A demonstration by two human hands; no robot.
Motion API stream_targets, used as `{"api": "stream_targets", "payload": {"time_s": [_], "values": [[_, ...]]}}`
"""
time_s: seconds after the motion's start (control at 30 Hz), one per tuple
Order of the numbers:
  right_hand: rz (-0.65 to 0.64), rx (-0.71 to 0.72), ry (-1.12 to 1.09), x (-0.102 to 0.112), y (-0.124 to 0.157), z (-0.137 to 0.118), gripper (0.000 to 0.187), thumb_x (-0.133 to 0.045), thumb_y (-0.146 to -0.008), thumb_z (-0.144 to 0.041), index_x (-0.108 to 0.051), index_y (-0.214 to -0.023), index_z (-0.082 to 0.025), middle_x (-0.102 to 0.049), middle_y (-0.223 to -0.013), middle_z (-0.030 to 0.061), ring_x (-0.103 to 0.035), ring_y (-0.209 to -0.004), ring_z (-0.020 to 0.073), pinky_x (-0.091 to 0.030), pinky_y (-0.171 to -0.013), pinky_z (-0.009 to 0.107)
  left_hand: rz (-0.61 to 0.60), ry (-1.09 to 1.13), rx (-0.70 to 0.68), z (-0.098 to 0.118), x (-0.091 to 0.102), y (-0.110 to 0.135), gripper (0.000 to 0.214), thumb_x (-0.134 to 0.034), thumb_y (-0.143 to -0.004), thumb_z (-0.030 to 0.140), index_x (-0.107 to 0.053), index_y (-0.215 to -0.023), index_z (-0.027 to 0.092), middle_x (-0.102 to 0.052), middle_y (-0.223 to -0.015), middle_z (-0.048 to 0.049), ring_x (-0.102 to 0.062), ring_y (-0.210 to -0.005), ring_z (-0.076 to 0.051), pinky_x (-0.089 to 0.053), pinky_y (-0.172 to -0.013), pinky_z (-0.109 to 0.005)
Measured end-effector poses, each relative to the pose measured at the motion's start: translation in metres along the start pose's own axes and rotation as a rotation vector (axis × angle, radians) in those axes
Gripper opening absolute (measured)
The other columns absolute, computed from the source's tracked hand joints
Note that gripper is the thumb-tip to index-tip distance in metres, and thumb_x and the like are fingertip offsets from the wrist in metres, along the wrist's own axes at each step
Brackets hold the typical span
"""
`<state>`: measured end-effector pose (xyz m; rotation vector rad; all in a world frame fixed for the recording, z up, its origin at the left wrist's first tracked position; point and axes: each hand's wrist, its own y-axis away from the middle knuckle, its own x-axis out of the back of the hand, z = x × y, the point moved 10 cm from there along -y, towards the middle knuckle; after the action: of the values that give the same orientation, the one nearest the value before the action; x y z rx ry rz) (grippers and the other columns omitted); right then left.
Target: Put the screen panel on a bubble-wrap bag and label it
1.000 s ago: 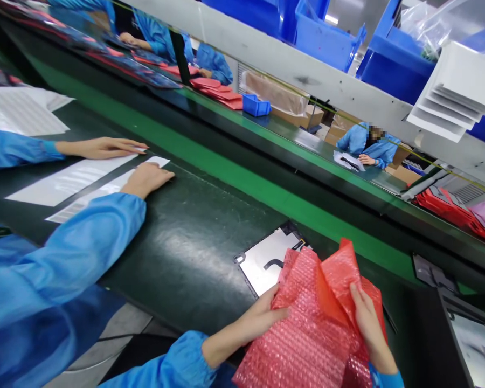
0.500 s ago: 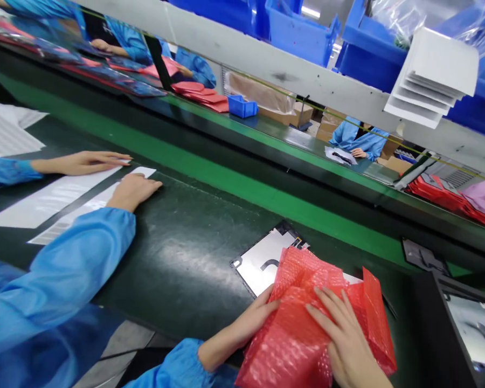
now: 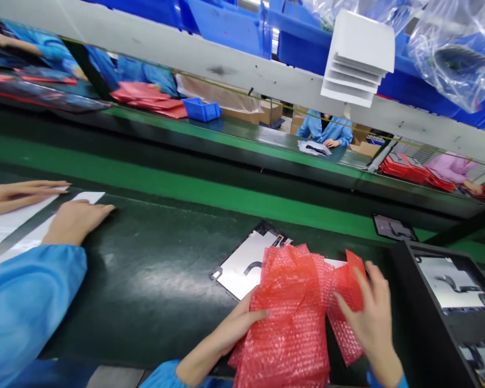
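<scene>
Left hand (image 3: 237, 326) pinching bumpy, glossy red bubble wrap (image 3: 286, 328), right hand (image 3: 375, 315) with fingers spread at smaller red piece (image 3: 346, 337), flat rectangular silvery panel (image 3: 240, 269) behind

Free bench (image 3: 157, 318) left; red wrap (image 3: 286, 328), tray (image 3: 424, 312) right

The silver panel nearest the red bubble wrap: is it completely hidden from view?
No, much of the silver panel shows on the bench, to the upper left of the red bubble wrap.
</scene>
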<state>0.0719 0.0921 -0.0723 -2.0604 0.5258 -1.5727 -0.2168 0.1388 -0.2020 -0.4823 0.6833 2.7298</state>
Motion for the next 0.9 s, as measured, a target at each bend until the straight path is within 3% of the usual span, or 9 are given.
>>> {"api": "stream_targets", "payload": {"time_s": [0.07, 0.2, 0.3, 0.47, 0.6, 0.67, 0.77, 0.83, 0.9], "values": [[-0.059, -0.242, 0.064, 0.006, 0.011, 0.065, 0.103, -0.077, -0.083, -0.067, -0.043, -0.16, -0.008, -0.037, -0.166, 0.0287, -0.036, -0.151, 0.0528, -0.03, -0.121, 0.074, -0.093, 0.042, 0.021, 0.0, -0.008, 0.0, 0.063, -0.088, -0.07, 0.026, -0.074, -0.132, 0.028, -0.079, -0.126, -0.0002, -0.069, -0.126, -0.037, -0.048, -0.11, -0.047], [-0.333, -0.552, -0.146, -0.014, 0.051, 0.148, 0.061, -0.051, -0.095, -0.055, -0.069, -0.135, -0.013, -0.074, -0.13, 0.0186, -0.071, -0.122, 0.0367, -0.055, -0.108, 0.05, -0.054, 0.088, 0.067, 0.004, -0.007, 0.003, 0.06, -0.091, -0.071, 0.027, -0.075, -0.129, 0.029, -0.081, -0.119, 0.0006, -0.069, -0.125, -0.038, -0.047, -0.109, -0.05], [-0.207, -0.637, -0.117, 0.006, 0.052, 0.161, 0.058, -0.043, -0.099, -0.055, -0.071, -0.13, -0.014, -0.079, -0.116, 0.0179, -0.077, -0.103, 0.0351, -0.061, -0.095, 0.049, -0.096, 0.116, 0.074, 0.007, -0.017, 0.003, 0.05, -0.087, -0.08, 0.039, -0.076, -0.126, 0.027, -0.081, -0.119, -0.002, -0.071, -0.122, -0.039, -0.049, -0.107, -0.05], [-0.201, -0.508, 0.089, -0.004, 0.026, 0.127, 0.105, -0.073, -0.078, -0.073, -0.048, -0.158, -0.01, -0.051, -0.157, 0.0268, -0.053, -0.139, 0.0497, -0.048, -0.112, 0.063, -0.077, 0.02, -0.065, 0.008, -0.014, -0.004, 0.049, -0.086, -0.078, 0.037, -0.076, -0.124, 0.024, -0.08, -0.123, -0.0042, -0.07, -0.124, -0.038, -0.05, -0.109, -0.048], [-0.359, -0.447, 0.011, -0.042, 0.031, 0.122, 0.07, -0.044, -0.096, -0.047, -0.055, -0.148, -0.002, -0.06, -0.147, 0.0273, -0.061, -0.134, 0.0438, -0.051, -0.111, 0.059, -0.001, -0.076, -0.213, 0.009, -0.003, -0.008, 0.058, -0.083, -0.077, 0.03, -0.071, -0.133, 0.024, -0.077, -0.13, -0.0027, -0.066, -0.13, -0.038, -0.049, -0.112, -0.043], [-0.296, -0.476, 0.004, -0.021, 0.031, 0.117, 0.063, -0.037, -0.099, -0.039, -0.058, -0.147, -0.005, -0.067, -0.14, 0.0241, -0.067, -0.125, 0.042, -0.054, -0.107, 0.059, 0.008, -0.077, -0.249, 0.01, -0.003, -0.006, 0.072, -0.083, -0.078, 0.03, -0.062, -0.147, 0.024, -0.074, -0.136, -0.0024, -0.065, -0.131, -0.038, -0.048, -0.112, -0.043], [0.004, -0.509, 0.006, 0.054, 0.023, 0.078, 0.058, -0.047, -0.102, -0.044, -0.061, -0.15, -0.013, -0.069, -0.14, 0.019, -0.068, -0.123, 0.0454, -0.054, -0.105, 0.065, 0.006, -0.06, -0.274, 0.016, -0.006, -0.002, 0.082, -0.081, -0.085, 0.034, -0.047, -0.16, 0.028, -0.068, -0.146, -0.0012, -0.061, -0.137, -0.036, -0.044, -0.116, -0.045], [0.149, -0.326, -0.113, 0.09, 0.012, 0.02, 0.05, -0.05, -0.107, -0.038, -0.058, -0.154, -0.02, -0.06, -0.153, 0.0149, -0.065, -0.131, 0.0407, -0.057, -0.107, 0.057, 0.066, -0.06, -0.274, 0.022, -0.003, 0.002, 0.072, -0.085, -0.082, 0.036, -0.062, -0.149, 0.027, -0.069, -0.145, -0.0006, -0.055, -0.144, -0.036, -0.037, -0.122, -0.043], [0.136, 0.005, -0.254, 0.094, 0.007, -0.051, 0.046, -0.054, -0.107, -0.027, -0.06, -0.153, -0.024, -0.06, -0.154, 0.0125, -0.066, -0.131, 0.0376, -0.06, -0.105, 0.052, 0.183, -0.055, -0.233, 0.023, 0.006, 0.005, 0.055, -0.091, -0.072, 0.037, -0.079, -0.124, 0.024, -0.077, -0.131, -0.0022, -0.059, -0.139, -0.039, -0.037, -0.122, -0.044]]}}
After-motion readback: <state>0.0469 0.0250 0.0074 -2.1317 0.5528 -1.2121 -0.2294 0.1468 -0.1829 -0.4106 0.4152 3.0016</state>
